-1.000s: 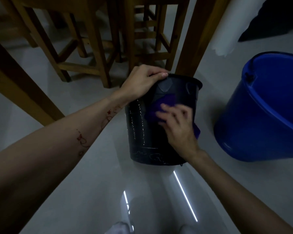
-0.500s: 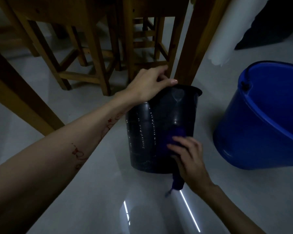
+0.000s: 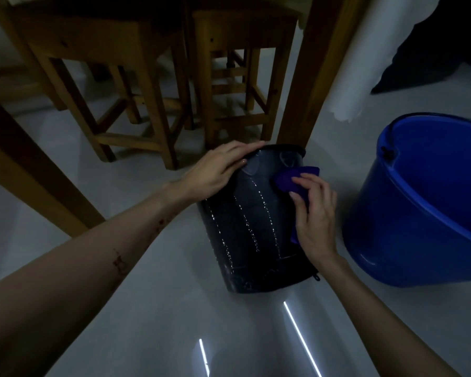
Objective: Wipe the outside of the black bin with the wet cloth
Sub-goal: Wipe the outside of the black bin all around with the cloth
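Black bin stands on floor, tilted, near blue bucket. Left hand clasps rim; right hand presses purple cloth vs upper wall. Bin prob light, slick when wet; best grip = rim.

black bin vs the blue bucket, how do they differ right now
The black bin is smaller and narrower than the blue bucket. The bin is being handled: the left hand rests on its rim and the right hand presses a purple cloth to its side; nobody touches the bucket. The bin's side shows streaks of droplets, while the bucket's looks plain. Both stand on the pale floor, open at the top.
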A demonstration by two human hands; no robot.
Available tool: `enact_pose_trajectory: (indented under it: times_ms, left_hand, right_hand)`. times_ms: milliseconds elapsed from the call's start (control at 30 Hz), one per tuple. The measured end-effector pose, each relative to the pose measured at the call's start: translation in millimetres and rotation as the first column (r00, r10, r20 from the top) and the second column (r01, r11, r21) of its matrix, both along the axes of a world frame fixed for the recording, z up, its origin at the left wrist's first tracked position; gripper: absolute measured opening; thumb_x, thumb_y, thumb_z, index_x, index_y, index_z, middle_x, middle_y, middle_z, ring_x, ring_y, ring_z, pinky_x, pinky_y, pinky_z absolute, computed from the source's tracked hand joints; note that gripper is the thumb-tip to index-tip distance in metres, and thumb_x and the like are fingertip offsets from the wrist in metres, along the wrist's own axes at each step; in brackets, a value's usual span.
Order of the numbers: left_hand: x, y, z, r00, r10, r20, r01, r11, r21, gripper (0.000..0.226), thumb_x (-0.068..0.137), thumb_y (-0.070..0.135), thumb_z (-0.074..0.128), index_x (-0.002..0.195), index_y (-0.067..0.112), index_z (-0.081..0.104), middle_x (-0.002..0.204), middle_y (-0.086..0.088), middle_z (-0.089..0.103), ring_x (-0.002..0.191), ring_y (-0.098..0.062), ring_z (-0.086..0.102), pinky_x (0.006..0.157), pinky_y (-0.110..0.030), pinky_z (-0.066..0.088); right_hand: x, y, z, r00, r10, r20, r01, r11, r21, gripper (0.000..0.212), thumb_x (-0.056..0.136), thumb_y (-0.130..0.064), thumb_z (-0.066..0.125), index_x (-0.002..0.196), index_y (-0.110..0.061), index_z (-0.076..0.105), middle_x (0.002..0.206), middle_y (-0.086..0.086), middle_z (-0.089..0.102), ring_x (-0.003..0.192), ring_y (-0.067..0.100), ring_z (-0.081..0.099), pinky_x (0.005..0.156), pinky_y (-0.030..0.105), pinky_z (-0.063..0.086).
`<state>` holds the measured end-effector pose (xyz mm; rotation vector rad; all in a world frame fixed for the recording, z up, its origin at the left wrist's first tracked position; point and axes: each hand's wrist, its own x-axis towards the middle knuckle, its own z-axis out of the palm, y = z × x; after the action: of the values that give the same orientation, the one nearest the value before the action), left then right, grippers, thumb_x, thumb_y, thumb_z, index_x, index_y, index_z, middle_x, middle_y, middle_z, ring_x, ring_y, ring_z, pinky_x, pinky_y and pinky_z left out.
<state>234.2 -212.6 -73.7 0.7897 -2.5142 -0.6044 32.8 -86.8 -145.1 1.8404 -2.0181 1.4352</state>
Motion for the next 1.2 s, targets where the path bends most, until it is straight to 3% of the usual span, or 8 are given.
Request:
enact_pose_trajectory:
  times_ms: [200,333,533,633,733,967,1100,1200]
  left_hand:
    - [5,-1,2,0.997,0.011,-0.072,-0.009,1.0,0.023,0.054,0.099,-0.001,0.033,0.143,0.028,0.042,0.129,-0.002,0.05,0.117,-0.006,0.048,0.094,-0.013,0.044]
    - [5,-6,8,0.999,-0.01,-0.047,0.008,0.999,-0.053,0.055,0.097,-0.003,0.035,0.141,0.028,0.046,0.128,-0.001,0.052,0.117,-0.007,0.049,0.093,-0.008,0.04]
    - [2,-5,12,0.988,-0.048,0.149,0.085,0.964,-0.251,0.058,0.097,0.004,0.034,0.148,0.03,0.03,0.148,-0.003,0.039,0.117,-0.023,0.044,0.098,-0.031,0.038]
    - [4,-10,10,0.999,0.019,0.044,-0.008,0.971,-0.239,0.051,0.101,0.014,0.038,0.149,0.025,0.029,0.137,-0.006,0.048,0.128,-0.019,0.037,0.108,-0.035,0.033]
    - [10,-8,-2,0.996,0.094,0.007,-0.09,0.971,-0.22,0.044,0.101,0.023,0.039,0.145,0.023,0.037,0.13,-0.002,0.054,0.119,-0.017,0.044,0.104,-0.043,0.037]
    - [4,4,-5,0.999,0.022,-0.032,-0.03,0.963,-0.268,0.048,0.098,0.016,0.048,0.145,0.019,0.04,0.131,-0.007,0.049,0.114,-0.014,0.041,0.095,-0.016,0.03]
    - [2,5,-6,0.999,-0.007,-0.041,-0.003,0.97,-0.242,0.048,0.097,0.012,0.049,0.144,0.017,0.042,0.132,-0.008,0.051,0.117,-0.019,0.046,0.099,-0.027,0.036]
    - [2,5,-7,1.0,0.005,-0.031,-0.012,0.973,-0.231,0.048,0.096,0.01,0.05,0.143,0.018,0.044,0.131,-0.007,0.051,0.118,-0.018,0.045,0.098,-0.016,0.031]
  right_hand:
    - [20,4,0,0.971,0.131,-0.2,-0.149,0.985,-0.081,0.027,0.096,-0.02,0.054,0.121,-0.011,0.058,0.129,0.01,0.051,0.11,0.03,0.046,0.105,0.015,0.026]
    - [39,18,-21,0.9,0.237,-0.367,-0.293,0.951,-0.103,0.024,0.093,-0.015,0.061,0.117,-0.014,0.06,0.13,0.006,0.052,0.106,0.032,0.047,0.1,0.032,0.04]
    - [35,60,-62,0.743,0.381,-0.55,-0.44,0.898,0.028,0.058,0.075,-0.002,0.079,0.125,-0.02,0.054,0.137,0.003,0.046,0.12,0.033,0.043,0.082,0.051,0.052]
    - [25,71,-61,0.742,0.394,-0.543,-0.442,0.896,0.047,0.051,0.08,-0.005,0.075,0.124,-0.018,0.053,0.136,0.004,0.046,0.12,0.032,0.044,0.088,0.048,0.05]
    - [20,65,-46,0.863,0.296,-0.411,-0.346,0.937,-0.051,0.028,0.094,-0.015,0.057,0.122,-0.015,0.052,0.133,0.006,0.047,0.115,0.031,0.045,0.103,0.036,0.04]
    - [17,2,-2,0.999,0.014,-0.031,-0.016,0.997,-0.07,0.03,0.097,-0.022,0.05,0.126,-0.013,0.052,0.13,0.015,0.049,0.117,0.032,0.045,0.105,0.022,0.029]
    - [29,-7,1,0.985,0.076,-0.153,-0.091,0.992,-0.092,0.028,0.096,-0.017,0.054,0.124,-0.013,0.055,0.13,0.01,0.047,0.114,0.029,0.041,0.107,0.015,0.022]
    - [33,3,-6,0.943,0.153,-0.296,-0.193,0.975,-0.11,0.025,0.094,-0.014,0.057,0.119,-0.011,0.057,0.128,0.008,0.05,0.109,0.031,0.044,0.107,0.021,0.025]
